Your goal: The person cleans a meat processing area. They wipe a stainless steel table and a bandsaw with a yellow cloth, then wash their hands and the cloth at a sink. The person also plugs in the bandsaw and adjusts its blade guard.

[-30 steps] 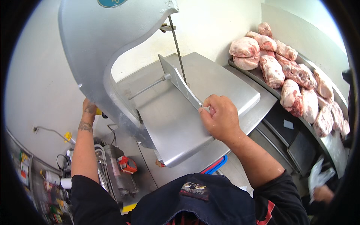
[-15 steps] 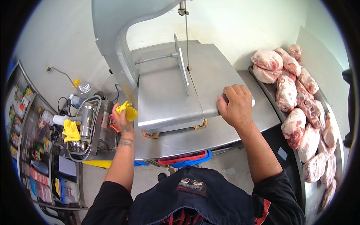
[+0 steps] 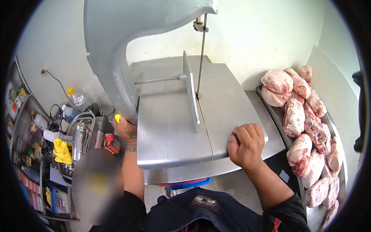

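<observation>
My left hand [image 3: 125, 128] is closed beside the saw's upright column, at the left of its table. A bit of a yellow glove [image 3: 117, 118] sticks out of its fingers; the rest is hidden. My right hand [image 3: 248, 145] rests curled at the front right corner of the steel saw table [image 3: 174, 143]. Something dark shows between its thumb and fingers, too small to make out. Behind and between the hands stands the band saw [image 3: 104, 42], its thin toothed blade [image 3: 201, 58] running down to the table. An upright metal guide plate [image 3: 190, 92] stands left of the blade.
Large pale-red meat pieces [image 3: 293, 118] lie piled on a steel counter at right. At left are a second yellow glove [image 3: 62, 150], a metal canister [image 3: 81, 135], a red-orange box [image 3: 111, 143], bottles [image 3: 71, 113] and a stocked shelf [image 3: 29, 166]. A blurred oval hides the lower left.
My left hand has turned and moved in against the saw column, hiding most of the yellow glove. My right hand's fingers have curled tighter. The view has shifted, so the saw appears lower.
</observation>
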{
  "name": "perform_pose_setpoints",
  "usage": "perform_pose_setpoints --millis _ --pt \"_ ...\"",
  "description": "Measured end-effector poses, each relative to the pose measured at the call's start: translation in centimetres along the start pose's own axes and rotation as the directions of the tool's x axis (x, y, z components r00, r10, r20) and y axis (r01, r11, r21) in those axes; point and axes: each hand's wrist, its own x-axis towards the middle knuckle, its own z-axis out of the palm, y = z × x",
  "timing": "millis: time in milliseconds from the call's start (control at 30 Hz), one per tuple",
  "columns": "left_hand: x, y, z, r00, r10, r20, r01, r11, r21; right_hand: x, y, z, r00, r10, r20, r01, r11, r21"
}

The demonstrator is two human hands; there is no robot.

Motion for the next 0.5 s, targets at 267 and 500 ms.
perform_pose_setpoints --millis 267,500 --pt "0.3 -1.9 -0.8 1.0 0.002 -0.02 0.001 0.99 0.143 -0.7 -0.5 -0.2 1.0 -0.011 -0.028 0.011 1.0 0.007" --pt "0.2 -1.0 -3.5 0.988 -0.037 0.148 0.004 0.975 0.22 -1.4 -0.2 -0.2 0.997 0.002 -0.081 0.0 1.0 0.022"
